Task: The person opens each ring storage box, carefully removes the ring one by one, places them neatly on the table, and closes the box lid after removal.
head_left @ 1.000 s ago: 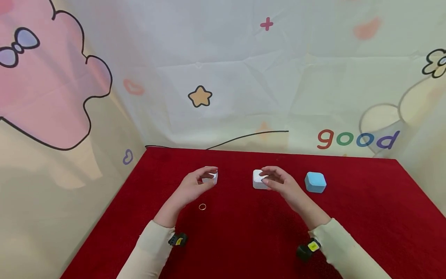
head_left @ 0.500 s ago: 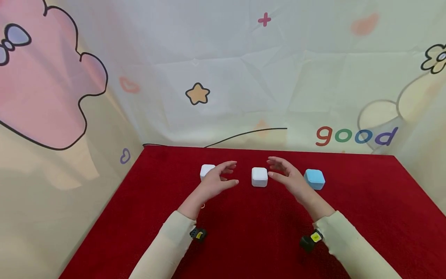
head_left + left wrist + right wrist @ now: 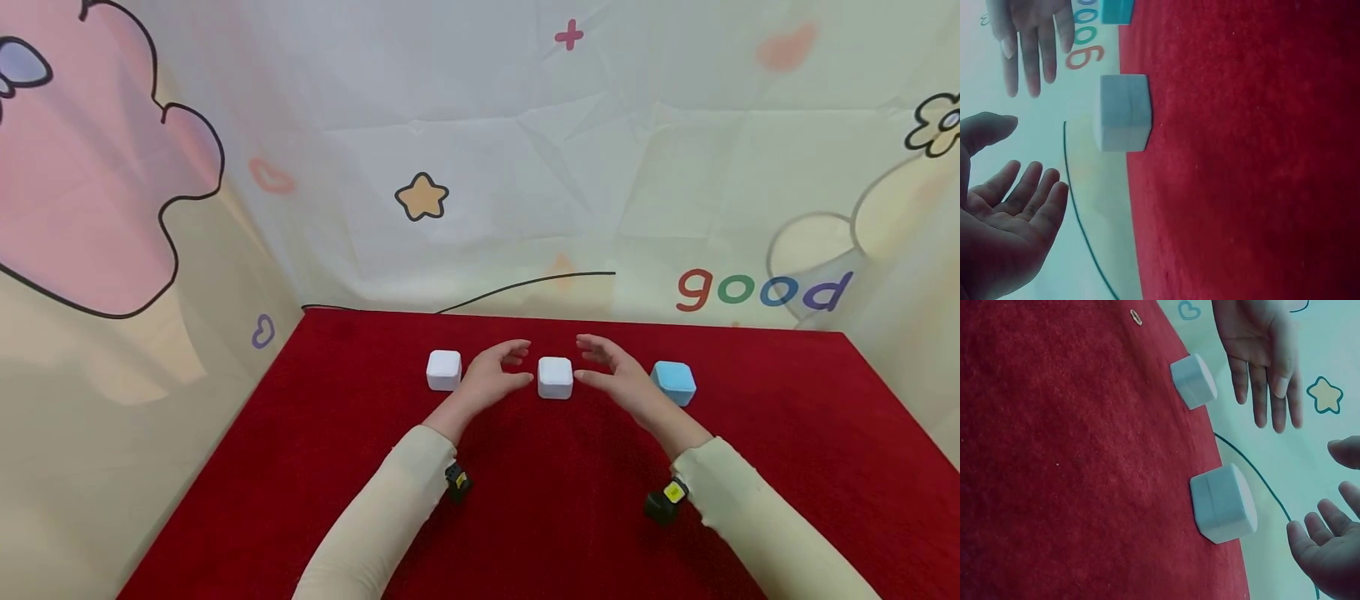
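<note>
In the head view, a white box (image 3: 555,377) with rounded edges sits on a red-covered worktop (image 3: 555,542), below and slightly right of the frame's centre. A person's left hand (image 3: 487,375) and right hand (image 3: 621,374) flank it, near but apart, palms facing, thumbs well away from gently curved fingers; both hold nothing. A second white box (image 3: 444,370) is just left of the left hand; a light-blue box (image 3: 677,381) sits farther right. In the right wrist view, a small ring (image 3: 1137,317) lies near the top.
</note>
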Demonstrator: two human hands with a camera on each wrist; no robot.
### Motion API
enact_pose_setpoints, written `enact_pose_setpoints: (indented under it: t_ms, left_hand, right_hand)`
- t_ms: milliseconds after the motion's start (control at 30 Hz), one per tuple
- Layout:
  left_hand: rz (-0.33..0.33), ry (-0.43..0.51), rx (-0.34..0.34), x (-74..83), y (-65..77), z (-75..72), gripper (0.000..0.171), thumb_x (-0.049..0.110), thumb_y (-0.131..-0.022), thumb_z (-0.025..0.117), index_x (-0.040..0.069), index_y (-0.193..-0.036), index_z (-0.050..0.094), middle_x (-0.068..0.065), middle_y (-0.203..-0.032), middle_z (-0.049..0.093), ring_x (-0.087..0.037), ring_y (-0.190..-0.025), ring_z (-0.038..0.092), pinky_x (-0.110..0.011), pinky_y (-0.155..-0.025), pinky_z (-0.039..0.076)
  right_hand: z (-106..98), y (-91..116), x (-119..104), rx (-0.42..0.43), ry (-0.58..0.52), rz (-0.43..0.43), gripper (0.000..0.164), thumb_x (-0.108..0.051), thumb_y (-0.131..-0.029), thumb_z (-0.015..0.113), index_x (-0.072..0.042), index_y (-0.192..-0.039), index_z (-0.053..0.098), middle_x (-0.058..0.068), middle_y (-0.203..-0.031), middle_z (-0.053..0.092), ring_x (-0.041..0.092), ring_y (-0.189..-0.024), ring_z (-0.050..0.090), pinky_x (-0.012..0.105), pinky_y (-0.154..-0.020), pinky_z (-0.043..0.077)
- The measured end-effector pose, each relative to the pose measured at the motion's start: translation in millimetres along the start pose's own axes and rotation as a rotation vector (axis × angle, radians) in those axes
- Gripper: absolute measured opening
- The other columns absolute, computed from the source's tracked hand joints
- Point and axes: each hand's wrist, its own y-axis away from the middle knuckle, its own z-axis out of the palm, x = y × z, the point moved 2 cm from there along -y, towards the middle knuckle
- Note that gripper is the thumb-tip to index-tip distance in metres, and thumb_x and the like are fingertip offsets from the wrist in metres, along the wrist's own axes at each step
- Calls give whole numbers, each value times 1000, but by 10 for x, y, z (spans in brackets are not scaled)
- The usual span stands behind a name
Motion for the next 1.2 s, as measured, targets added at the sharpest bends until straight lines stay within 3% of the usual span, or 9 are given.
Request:
enact_pose_setpoints:
  t_ms: [567, 867, 1200]
  left_hand:
    - [-53, 12, 8, -110, -212, 232, 59, 10, -94, 70, 8, -149, 51, -16, -146, 57, -34, -133, 55, -47, -108, 53]
    - [-109, 12, -38, -188, -294, 288, 63, 8, -93, 71, 5, -152, 48, -18, -148, 55, -34, -133, 55, -46, -110, 51]
    - [-96, 11, -67, -269, -365, 375, 65, 4, -91, 71, 2, -151, 47, -21, -141, 60, -34, -125, 58, -45, -106, 53]
  right_hand:
    - [69, -142, 85, -28, 34, 19, 68, -15, -99, 61, -2, -158, 30, 27, -162, 34, 48, -149, 33, 64, -116, 39]
    - [110, -218, 237, -103, -77, 48, 73, -10, -99, 59, 2, -160, 20, 29, -165, 24, 50, -151, 24, 64, -120, 33]
    - [211, -281, 366, -108, -109, 65, 73, -8, -100, 58, 3, -160, 19, 30, -165, 24, 49, -151, 26, 61, -121, 34]
